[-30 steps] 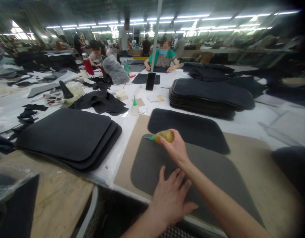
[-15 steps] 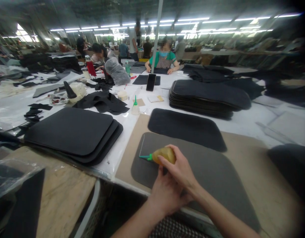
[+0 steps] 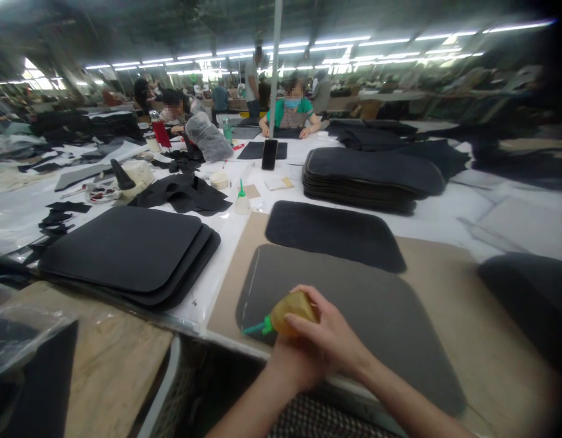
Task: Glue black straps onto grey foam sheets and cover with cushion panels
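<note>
My right hand [image 3: 330,344] is closed round a soft yellow glue bottle [image 3: 294,307]. Its green nozzle [image 3: 253,329] points left at the near left corner of a grey rounded panel [image 3: 367,304] lying on a brown cardboard sheet [image 3: 445,286]. A thin pale line runs along the panel's left edge. My left hand [image 3: 285,372] lies on the panel's near edge directly under the right hand, so its fingers are hidden. A black panel of the same shape [image 3: 331,234] lies just beyond the grey one.
A stack of three black panels [image 3: 126,249] sits to the left and a taller stack [image 3: 372,173] at the back right. Black fabric scraps [image 3: 183,193], a small glue bottle [image 3: 241,199] and a phone [image 3: 269,154] lie mid-table. Other people [image 3: 291,112] work across it.
My right hand has drawn the bottle from the panel's far left corner down its left edge to the near corner. My left hand, spread flat before, is now covered by the right.
</note>
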### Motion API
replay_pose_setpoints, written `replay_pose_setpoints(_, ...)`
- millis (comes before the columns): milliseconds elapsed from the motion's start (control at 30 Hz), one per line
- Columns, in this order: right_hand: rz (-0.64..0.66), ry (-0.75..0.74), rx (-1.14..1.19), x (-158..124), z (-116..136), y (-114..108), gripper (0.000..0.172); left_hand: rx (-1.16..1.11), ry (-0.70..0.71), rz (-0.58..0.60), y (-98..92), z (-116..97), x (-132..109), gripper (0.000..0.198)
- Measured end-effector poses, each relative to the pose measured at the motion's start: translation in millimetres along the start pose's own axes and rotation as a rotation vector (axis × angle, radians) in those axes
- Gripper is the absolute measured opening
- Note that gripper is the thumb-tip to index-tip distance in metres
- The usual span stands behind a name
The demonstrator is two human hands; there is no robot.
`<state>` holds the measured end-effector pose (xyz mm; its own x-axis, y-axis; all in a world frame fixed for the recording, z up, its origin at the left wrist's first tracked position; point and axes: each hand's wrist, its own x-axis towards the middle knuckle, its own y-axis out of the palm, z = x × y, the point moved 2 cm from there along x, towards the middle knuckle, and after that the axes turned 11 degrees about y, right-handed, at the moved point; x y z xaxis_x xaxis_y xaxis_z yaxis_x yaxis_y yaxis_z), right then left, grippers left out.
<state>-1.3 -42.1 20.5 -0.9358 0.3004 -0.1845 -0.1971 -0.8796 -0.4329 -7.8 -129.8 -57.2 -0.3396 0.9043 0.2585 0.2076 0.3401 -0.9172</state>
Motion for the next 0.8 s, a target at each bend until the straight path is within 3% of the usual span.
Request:
replay_pose_setpoints(67, 0.005, 0.009, 0.123, 19, 0, -12, 0.04, -0.046, 0.014, 0.003, -8.6, 1, 2, 0.064)
replay_pose_setpoints(133, -0.118, -0.017, 0.151, 43, -2, -26, 0.044, -0.068, 0.031, 0.013, -17.2, 0, 5, 0.068)
replay_pose_setpoints(267, -0.366, -0.18, -0.021, 92, -5, -43, 0.051, -0.037, 0.038, 0.038, -26.7, -3, 10, 0.071)
replay_pose_setpoints(400, -0.399, -0.341, -0.158, 121, -2, -43, 0.049, 0.043, -0.008, 0.007, -35.1, 4, 17, 0.064)
replay_pose_setpoints(533, -0.355, -0.347, -0.261, 134, 0, -39, 0.048, 0.155, -0.072, -0.029, -45.6, 33, 32, 0.052)
replay_pose_setpoints(700, -0.342, -0.347, -0.32, 137, 1, -45, 0.048, 0.255, -0.112, -0.017, -42.9, 79, 46, 0.068)
replay_pose_setpoints(800, -0.359, -0.337, -0.356, 133, 0, -55, 0.048, 0.28, -0.11, 0.018, -34.8, 93, 46, 0.072)
